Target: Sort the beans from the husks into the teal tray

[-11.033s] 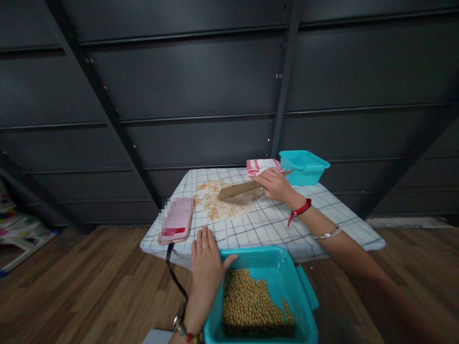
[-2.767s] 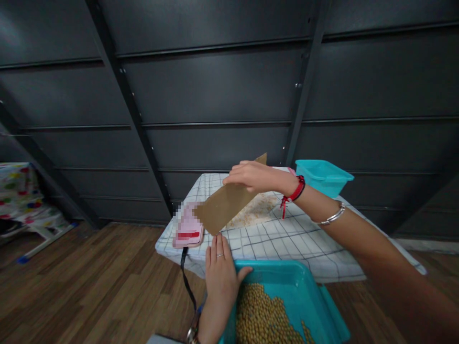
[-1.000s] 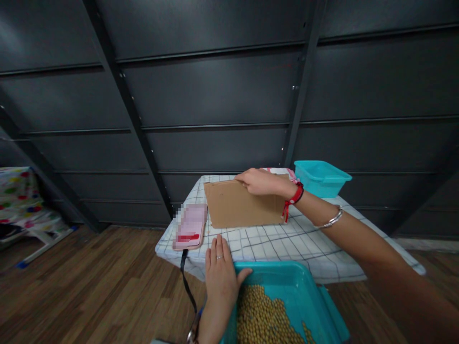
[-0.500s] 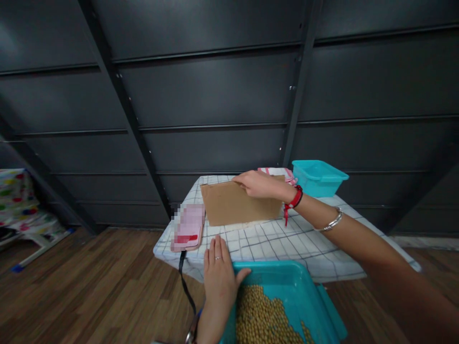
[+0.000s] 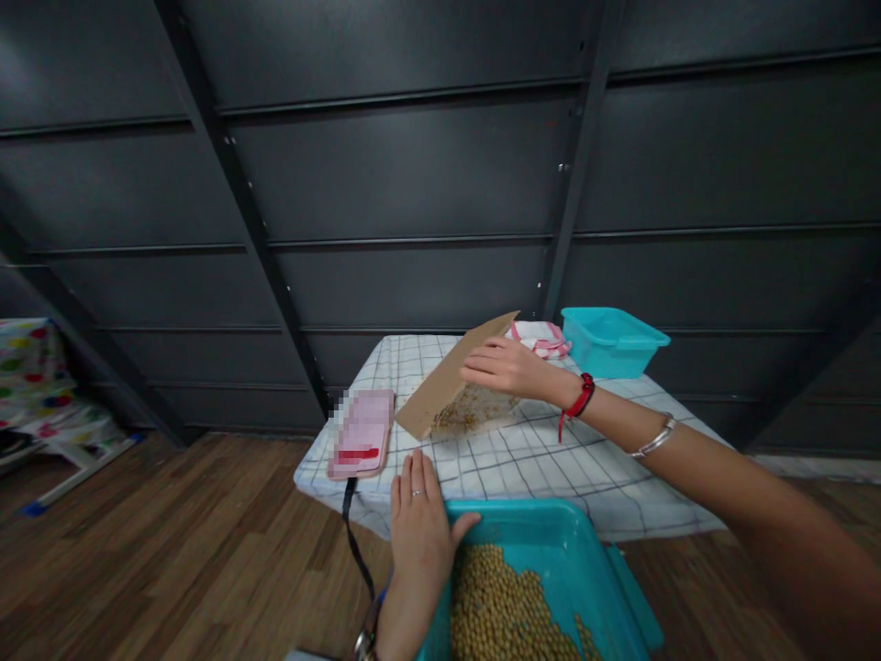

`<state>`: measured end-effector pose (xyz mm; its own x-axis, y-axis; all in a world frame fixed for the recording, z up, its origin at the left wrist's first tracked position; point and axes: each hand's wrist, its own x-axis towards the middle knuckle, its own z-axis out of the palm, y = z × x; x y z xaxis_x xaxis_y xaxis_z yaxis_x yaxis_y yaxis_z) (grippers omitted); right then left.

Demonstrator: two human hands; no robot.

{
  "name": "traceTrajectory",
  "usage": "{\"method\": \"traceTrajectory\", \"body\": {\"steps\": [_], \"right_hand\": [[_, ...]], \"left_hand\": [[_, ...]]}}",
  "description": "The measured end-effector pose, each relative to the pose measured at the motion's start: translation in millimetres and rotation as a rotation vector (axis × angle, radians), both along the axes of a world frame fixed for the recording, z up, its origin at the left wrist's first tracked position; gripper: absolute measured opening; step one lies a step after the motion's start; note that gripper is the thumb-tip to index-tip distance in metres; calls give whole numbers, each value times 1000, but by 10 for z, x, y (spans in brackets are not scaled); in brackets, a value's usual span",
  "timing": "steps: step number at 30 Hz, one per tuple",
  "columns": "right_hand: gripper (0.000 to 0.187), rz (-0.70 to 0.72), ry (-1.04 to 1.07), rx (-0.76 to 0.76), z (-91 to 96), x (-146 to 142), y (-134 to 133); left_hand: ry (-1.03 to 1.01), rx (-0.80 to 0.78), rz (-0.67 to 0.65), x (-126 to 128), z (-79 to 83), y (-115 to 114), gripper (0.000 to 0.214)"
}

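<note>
My right hand [image 5: 506, 367] reaches over the table, its fingers closed on the upper edge of a brown cardboard sheet [image 5: 447, 376]. The sheet stands tilted and angled on the cloth. Beside its lower edge, small brown beans or grains [image 5: 468, 411] lie loosely; they are blurred and partly hidden under my hand. My left hand [image 5: 421, 528] lies flat at the table's near edge, fingers stretched out and thumb over the rim of a teal bin [image 5: 574, 532]. Inside that bin is a heap of round yellow-brown beans [image 5: 509, 606].
On the checked tablecloth [image 5: 551, 468], a pink phone [image 5: 362, 431] with a black strap lies left. A folded pink-and-white towel [image 5: 540, 337] and a smaller teal basin [image 5: 612, 344] stand at the back right. Behind the table rises a dark panelled wall [image 5: 413, 184].
My right hand has swung the cardboard from facing me broadside to a slanted angle, its right end now farther back. Grains behind it have come into sight. My left hand stays put.
</note>
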<state>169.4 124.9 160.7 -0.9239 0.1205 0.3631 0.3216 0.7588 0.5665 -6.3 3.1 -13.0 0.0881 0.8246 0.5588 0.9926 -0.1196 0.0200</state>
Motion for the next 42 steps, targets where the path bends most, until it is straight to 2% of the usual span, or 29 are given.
{"method": "traceTrajectory", "body": {"steps": [3,9,18,28,36,42], "right_hand": [[29,67,4,6,-59,70,157],[27,102,8,-24,-131,44,339],[29,97,38,-85,-59,101,404],[26,96,85,-164,-143,-203,719],[28,105,89,-212,-130,27,683],[29,143,81,-216,-92,-77,656]], "left_hand": [[3,-13,17,15,14,0,87],[50,-3,25,14,65,-9,86],[23,4,6,-27,31,-6,85],[23,12,-2,-43,31,0,85],[-21,15,7,-51,19,-4,82],[-1,19,9,-41,-3,10,83]]}}
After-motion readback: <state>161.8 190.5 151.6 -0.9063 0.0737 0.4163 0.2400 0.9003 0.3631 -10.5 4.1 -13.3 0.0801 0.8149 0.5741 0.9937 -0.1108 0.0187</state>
